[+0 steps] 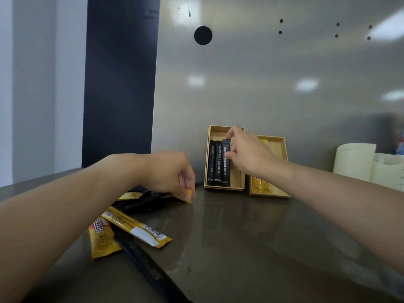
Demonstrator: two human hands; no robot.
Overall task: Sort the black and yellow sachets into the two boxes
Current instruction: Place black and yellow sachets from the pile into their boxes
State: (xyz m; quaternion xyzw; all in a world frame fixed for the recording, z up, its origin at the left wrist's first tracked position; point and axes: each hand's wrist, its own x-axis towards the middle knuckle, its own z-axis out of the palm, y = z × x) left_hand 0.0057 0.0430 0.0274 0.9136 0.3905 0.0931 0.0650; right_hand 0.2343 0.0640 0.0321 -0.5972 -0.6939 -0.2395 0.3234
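Two tan boxes stand at the back of the dark table. The left box [237, 180] holds two black sachets [214, 162], and my right hand [247, 153] pinches a third black sachet [226, 165] inside it. The right box [278, 149] holds yellow sachets [260, 184], partly hidden by my right wrist. My left hand [172, 173] pinches the end of a yellow sachet [189, 196] at the edge of a loose pile [144, 200] of black and yellow sachets. Nearer me lie two yellow sachets [135, 228] and a long black sachet [140, 259].
A grey metal wall [262, 84] with a round black hole rises right behind the boxes. A dark panel [120, 84] stands at the back left. White paper rolls [358, 158] sit at the far right of the table.
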